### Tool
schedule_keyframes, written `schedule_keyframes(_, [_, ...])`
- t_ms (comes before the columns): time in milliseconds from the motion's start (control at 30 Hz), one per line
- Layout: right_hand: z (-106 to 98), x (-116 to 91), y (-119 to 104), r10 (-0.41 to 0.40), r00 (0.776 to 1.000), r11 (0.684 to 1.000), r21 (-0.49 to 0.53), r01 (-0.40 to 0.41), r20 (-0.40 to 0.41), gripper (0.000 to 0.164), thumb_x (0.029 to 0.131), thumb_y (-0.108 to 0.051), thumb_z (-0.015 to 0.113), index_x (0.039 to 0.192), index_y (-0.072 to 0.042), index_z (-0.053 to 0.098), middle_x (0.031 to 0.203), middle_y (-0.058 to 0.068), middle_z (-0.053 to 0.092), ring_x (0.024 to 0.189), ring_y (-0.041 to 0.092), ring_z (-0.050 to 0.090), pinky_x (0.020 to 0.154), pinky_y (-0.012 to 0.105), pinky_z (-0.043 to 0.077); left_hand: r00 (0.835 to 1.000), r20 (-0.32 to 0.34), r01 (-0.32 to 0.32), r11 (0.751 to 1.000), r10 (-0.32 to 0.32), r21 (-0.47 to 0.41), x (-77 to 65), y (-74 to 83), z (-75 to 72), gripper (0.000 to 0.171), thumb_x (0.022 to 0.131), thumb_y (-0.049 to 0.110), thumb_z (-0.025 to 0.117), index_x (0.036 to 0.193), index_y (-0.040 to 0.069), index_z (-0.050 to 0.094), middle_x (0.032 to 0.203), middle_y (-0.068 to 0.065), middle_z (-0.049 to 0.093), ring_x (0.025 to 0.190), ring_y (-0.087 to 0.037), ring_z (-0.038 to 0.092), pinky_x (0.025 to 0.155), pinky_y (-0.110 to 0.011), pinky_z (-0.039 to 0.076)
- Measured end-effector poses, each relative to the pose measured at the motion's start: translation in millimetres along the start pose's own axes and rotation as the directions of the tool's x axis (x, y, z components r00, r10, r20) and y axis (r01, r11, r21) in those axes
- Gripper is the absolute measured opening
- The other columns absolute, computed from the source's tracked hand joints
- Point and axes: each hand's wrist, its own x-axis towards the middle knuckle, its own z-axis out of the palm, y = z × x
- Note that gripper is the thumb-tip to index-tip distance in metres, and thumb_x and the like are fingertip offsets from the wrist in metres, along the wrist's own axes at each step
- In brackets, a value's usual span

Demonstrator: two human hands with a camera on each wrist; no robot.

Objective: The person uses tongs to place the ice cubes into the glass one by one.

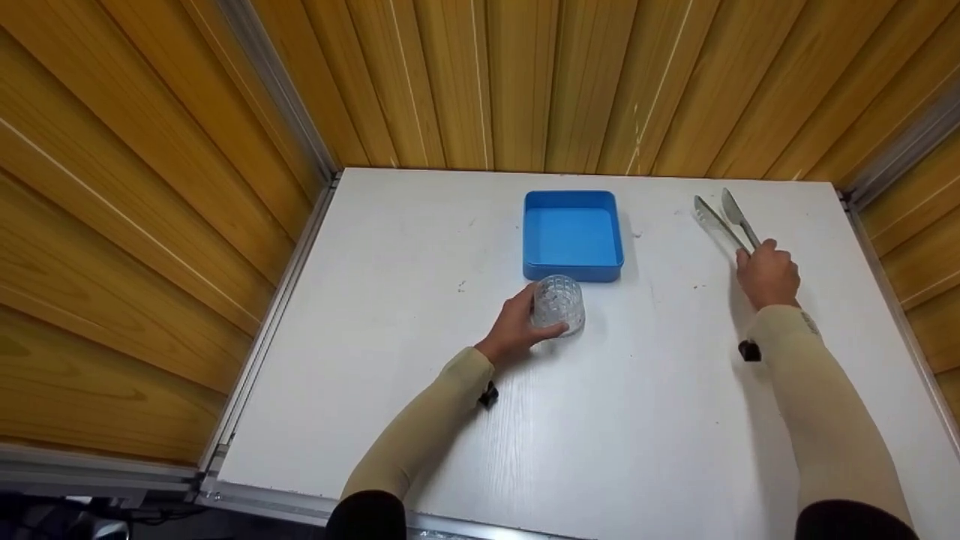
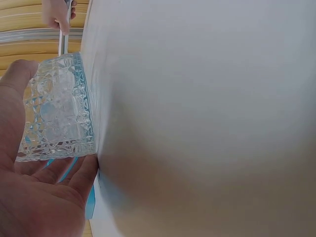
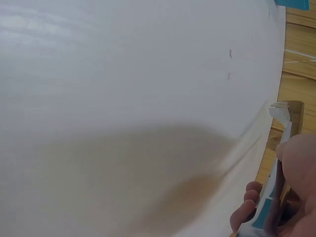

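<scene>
In the head view, my left hand holds a clear, pattern-cut drinking glass from its left side, thumb along the near side. The left wrist view shows the glass between thumb and fingers, on or just above the white tabletop. Just beyond it sits a square blue tray, low-walled. On the right, my right hand grips metal tongs; their two arms spread apart toward the back. The right wrist view shows a fork-like tip on the tongs. My palm and fingers hide their handle end in the head view.
The white table meets wood-panelled walls at the back and sides. A metal frame strip runs along its left edge. Small dark marks dot the surface. The tray stands between the glass and the back wall.
</scene>
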Motion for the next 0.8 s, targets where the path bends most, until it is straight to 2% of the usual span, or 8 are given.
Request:
schedule_keyframes(200, [4, -2, 4, 0.085, 0.996, 0.996, 0.009, -0.086, 0.033, 0.057, 0.109, -0.028, 0.044, 0.117, 0.028, 0.045, 0.1, 0.048, 0.055, 0.093, 0.064, 0.059, 0.076, 0.068, 0.048, 1.0, 0.004, -0.012, 1.0, 0.012, 0.02, -0.2, -0.3, 0.1, 0.091, 0.084, 0.045, 0.085, 0.155, 0.011, 0.04, 0.144, -0.003, 0.057, 0.128, -0.012, 0.055, 0.107, -0.028, 0.046])
schedule_keyframes(400, [9, -2, 7, 0.084, 0.995, 0.996, 0.026, -0.086, 0.043, 0.057, 0.108, -0.032, 0.043, 0.109, 0.025, 0.05, 0.096, 0.044, 0.057, 0.089, 0.062, 0.06, 0.073, 0.067, 0.048, 1.0, 0.002, -0.006, 1.0, 0.006, 0.028, 0.4, 1.2, -0.2, 0.091, 0.084, 0.045, 0.084, 0.155, 0.011, 0.04, 0.146, -0.003, 0.056, 0.13, -0.013, 0.054, 0.109, -0.029, 0.045])
schedule_keyframes(533, [15, -2, 13, 0.094, 0.993, 0.995, 0.019, -0.096, 0.075, 0.058, 0.108, -0.036, 0.042, 0.107, 0.022, 0.051, 0.097, 0.039, 0.055, 0.092, 0.058, 0.055, 0.076, 0.066, 0.046, 1.0, 0.006, 0.011, 1.0, -0.011, 0.021, 0.5, 1.5, 1.1, 0.091, 0.084, 0.044, 0.085, 0.156, 0.012, 0.04, 0.147, -0.002, 0.055, 0.129, -0.011, 0.053, 0.109, -0.027, 0.044])
schedule_keyframes(700, [18, -4, 16, 0.098, 0.991, 0.995, 0.003, -0.099, 0.093, 0.062, 0.108, -0.039, 0.04, 0.11, 0.022, 0.049, 0.101, 0.04, 0.052, 0.097, 0.059, 0.053, 0.079, 0.068, 0.045, 1.0, 0.002, 0.027, 1.0, -0.027, 0.004, -0.3, 2.0, 1.5, 0.09, 0.084, 0.044, 0.085, 0.155, 0.013, 0.04, 0.146, 0.0, 0.056, 0.129, -0.01, 0.053, 0.109, -0.027, 0.044])
schedule_keyframes(800, [18, -4, 14, 0.095, 0.991, 0.995, 0.0, -0.095, 0.092, 0.062, 0.108, -0.039, 0.039, 0.108, 0.021, 0.05, 0.098, 0.039, 0.053, 0.094, 0.058, 0.053, 0.076, 0.067, 0.045, 1.0, -0.007, 0.022, 1.0, -0.022, -0.007, -0.4, 1.7, 1.2, 0.091, 0.083, 0.044, 0.086, 0.155, 0.013, 0.041, 0.145, 0.0, 0.056, 0.129, -0.01, 0.054, 0.109, -0.028, 0.044])
